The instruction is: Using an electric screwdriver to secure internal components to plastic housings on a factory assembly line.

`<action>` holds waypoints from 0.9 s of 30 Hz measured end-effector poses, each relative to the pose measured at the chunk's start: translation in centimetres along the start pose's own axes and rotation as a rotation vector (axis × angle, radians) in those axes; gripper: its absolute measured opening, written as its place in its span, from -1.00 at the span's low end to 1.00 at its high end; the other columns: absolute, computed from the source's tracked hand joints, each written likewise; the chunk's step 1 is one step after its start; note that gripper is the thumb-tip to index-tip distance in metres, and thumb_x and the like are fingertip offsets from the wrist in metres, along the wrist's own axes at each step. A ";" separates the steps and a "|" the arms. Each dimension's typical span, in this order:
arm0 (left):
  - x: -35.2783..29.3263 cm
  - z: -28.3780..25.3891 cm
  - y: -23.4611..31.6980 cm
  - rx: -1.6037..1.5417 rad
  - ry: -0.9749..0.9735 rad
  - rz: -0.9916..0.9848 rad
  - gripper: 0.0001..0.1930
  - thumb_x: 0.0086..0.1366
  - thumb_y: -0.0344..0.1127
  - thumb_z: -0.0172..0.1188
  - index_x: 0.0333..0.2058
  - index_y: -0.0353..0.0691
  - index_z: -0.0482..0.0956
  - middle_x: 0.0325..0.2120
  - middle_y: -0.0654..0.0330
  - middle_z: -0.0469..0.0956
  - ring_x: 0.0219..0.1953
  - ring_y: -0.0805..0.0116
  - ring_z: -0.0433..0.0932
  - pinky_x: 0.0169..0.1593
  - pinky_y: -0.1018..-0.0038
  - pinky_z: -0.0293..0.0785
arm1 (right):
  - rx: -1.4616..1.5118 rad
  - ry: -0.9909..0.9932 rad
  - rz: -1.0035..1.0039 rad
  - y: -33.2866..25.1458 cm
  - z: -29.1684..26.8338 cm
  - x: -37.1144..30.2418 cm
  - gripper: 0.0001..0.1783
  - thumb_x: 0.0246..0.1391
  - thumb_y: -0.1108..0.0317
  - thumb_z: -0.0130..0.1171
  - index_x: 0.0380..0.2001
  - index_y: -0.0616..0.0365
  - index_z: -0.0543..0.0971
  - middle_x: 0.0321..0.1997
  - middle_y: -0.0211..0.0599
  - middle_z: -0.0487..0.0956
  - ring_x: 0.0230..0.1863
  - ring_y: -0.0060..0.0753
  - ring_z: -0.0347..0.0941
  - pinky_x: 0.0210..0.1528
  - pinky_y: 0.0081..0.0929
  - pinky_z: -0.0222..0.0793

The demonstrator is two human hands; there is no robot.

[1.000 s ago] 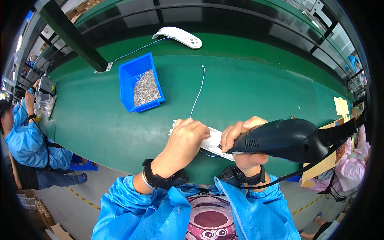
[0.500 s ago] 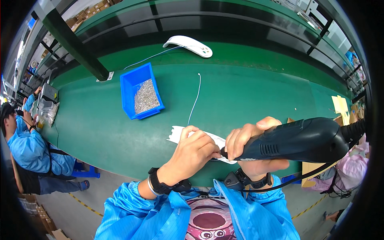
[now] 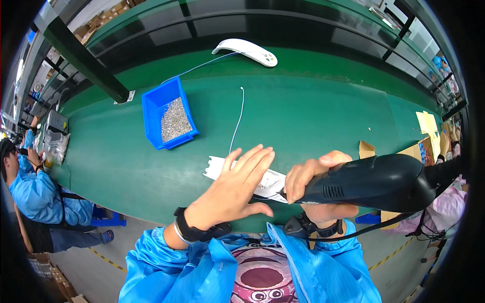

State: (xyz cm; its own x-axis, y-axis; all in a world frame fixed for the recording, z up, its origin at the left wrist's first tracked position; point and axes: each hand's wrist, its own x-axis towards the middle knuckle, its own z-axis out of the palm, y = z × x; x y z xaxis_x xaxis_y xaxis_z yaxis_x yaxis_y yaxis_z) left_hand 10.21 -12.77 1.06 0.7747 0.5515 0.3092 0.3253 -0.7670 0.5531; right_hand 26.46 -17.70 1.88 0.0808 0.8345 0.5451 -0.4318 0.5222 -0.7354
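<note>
Head view: looks to be at a driving step, judging by the ribbed, black plastic handheld power tool (image 3: 374, 184), brought narrow end first to the right end of the long, narrow, white plastic part (image 3: 272, 183). Cannot tell whether touching at the very tip, half hidden by the right fingertips. Probably calls next for bracing the white part with the left fingers and lining up the tip squarely before any pressure.

Found under and between the fingers, the white part: covered across the middle by the left hand (image 3: 232, 182), poking out notched end first to the left of those knuckles, and reaching just up to the right fingertips at the other end. Spread and nearly straight in the left fingers, thumb well apart, gripping nothing visible; cannot tell whether resting on the part or hovering above. Wrapped closely around the tool's front in the right hand (image 3: 310, 179).

Beyond the left fingertips, running away across the green tabletop (image 3: 308, 121), a thin, pale blue wire (image 3: 237, 121). Farther ahead and left of those fingers, a blue, open plastic bin (image 3: 151, 118) of small, silvery metal pieces (image 3: 176, 121). Farthest ahead, well apart from both hands, a white, arched plastic shell (image 3: 247, 50).
</note>
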 end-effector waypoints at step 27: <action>-0.2 1.1 -2.3 0.250 -0.149 0.051 -0.36 -0.19 -0.05 0.27 -0.13 -0.26 0.33 -0.26 0.19 0.35 -0.15 0.27 0.32 -0.07 0.22 0.17 | -0.154 0.097 0.019 1.2 -0.7 -2.6 -0.20 -0.19 -0.39 -0.13 -0.18 0.15 0.16 -0.70 -0.28 0.33 -0.75 -0.48 0.28 -0.70 -0.62 0.24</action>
State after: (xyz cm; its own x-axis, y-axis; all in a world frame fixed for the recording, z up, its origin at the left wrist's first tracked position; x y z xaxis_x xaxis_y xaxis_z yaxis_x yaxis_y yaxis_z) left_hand 9.93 -11.47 -1.06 0.8587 0.4701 0.2040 0.3933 -0.8597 0.3259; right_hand 26.36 -19.08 -0.74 0.1636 0.8536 0.4946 -0.2921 0.5208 -0.8021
